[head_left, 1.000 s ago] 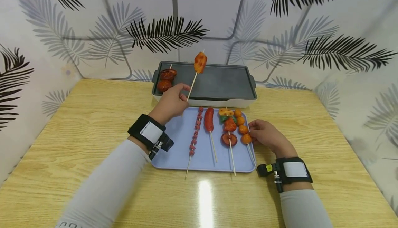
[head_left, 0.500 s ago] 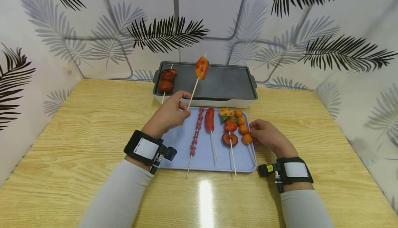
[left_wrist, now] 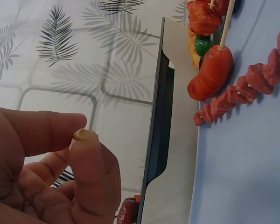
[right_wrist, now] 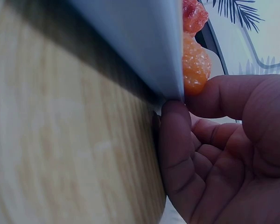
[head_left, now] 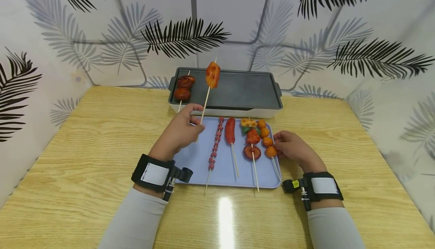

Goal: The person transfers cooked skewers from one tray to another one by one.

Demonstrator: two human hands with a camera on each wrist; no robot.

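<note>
In the head view my left hand [head_left: 180,132] pinches the bare wooden stick of a skewer [head_left: 213,74]. One glossy orange-brown piece of food sits at its top end, held up in front of the grey griddle [head_left: 246,89]. The left wrist view shows the stick's end between thumb and fingertip. My right hand [head_left: 293,148] grips the right rim of the pale blue tray [head_left: 195,160], thumb and finger on either side of the edge in the right wrist view. Close to those fingers lies a skewer of orange balls [head_left: 270,151].
More skewers lie on the tray: small pink pieces [head_left: 215,148], a red sausage [head_left: 230,131], and a mixed skewer [head_left: 252,137]. A skewer with dark brown pieces [head_left: 182,93] lies on the griddle's left end. Behind stands a leaf-patterned backdrop [head_left: 112,41].
My left hand has drawn back toward me and slightly left, still pinching the skewer. The right hand has stayed at the tray's rim.
</note>
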